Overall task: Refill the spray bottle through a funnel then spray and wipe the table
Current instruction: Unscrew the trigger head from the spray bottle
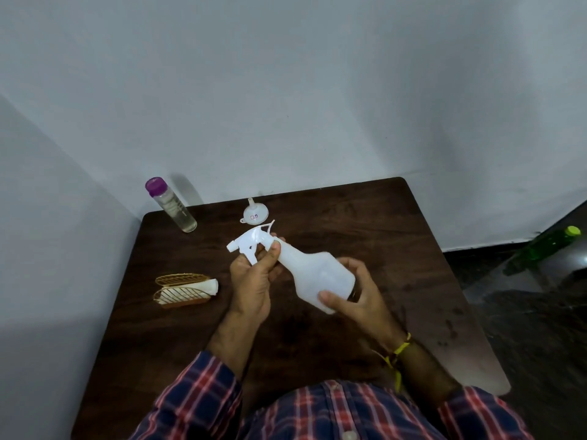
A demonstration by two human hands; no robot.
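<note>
Gripping the white spray bottle (313, 274) at mid-frame above the dark table (365, 217), the left hand (251, 281) closes around its trigger head while the right hand (355, 290) clasps its base; the funnel (255, 213) lies just above.

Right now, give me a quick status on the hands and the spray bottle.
Left hand grips the trigger head, right hand holds the body. Spray bottle tilted above table, head on. Funnel lies beyond, untouched.
</note>
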